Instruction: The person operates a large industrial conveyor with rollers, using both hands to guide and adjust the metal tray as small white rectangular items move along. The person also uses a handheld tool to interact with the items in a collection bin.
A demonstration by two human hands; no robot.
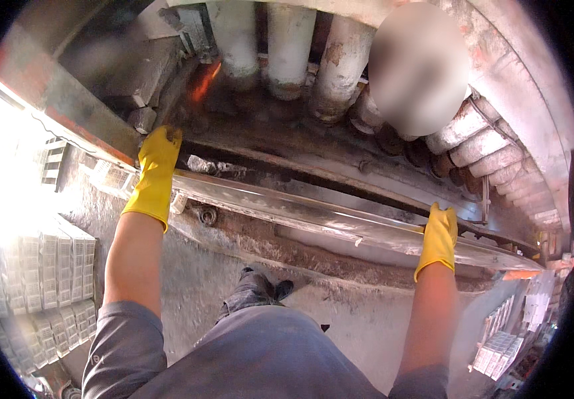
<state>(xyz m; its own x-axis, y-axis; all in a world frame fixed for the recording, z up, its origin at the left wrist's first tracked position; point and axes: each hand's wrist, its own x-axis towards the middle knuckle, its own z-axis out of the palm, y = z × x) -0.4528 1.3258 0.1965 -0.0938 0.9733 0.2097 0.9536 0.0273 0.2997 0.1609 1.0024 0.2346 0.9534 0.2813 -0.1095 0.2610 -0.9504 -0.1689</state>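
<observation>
I wear yellow gloves on both hands. A long, pale metal rail (300, 206) runs slantwise in front of me, along the near edge of a dark, dirty machine bed. My left hand (160, 149) is at the bed's left end, just above the rail's left end. Its fingers are curled and closed; what they grip is hidden. Toward the rail's right part, my right hand (440, 229) is closed over its upper edge, with the fingertips turned away from view. Behind the rail lies a dark gap, with pale lumps (200, 164) near my left hand.
Thick, worn pale cylinders (290, 50) stand in a row across the machine's far side. An orange glow (206, 81) shows at the far left. Stacked pale boxes (41, 266) stand at left, smaller ones (496, 352) at lower right. A round metal part (207, 215) lies below the rail.
</observation>
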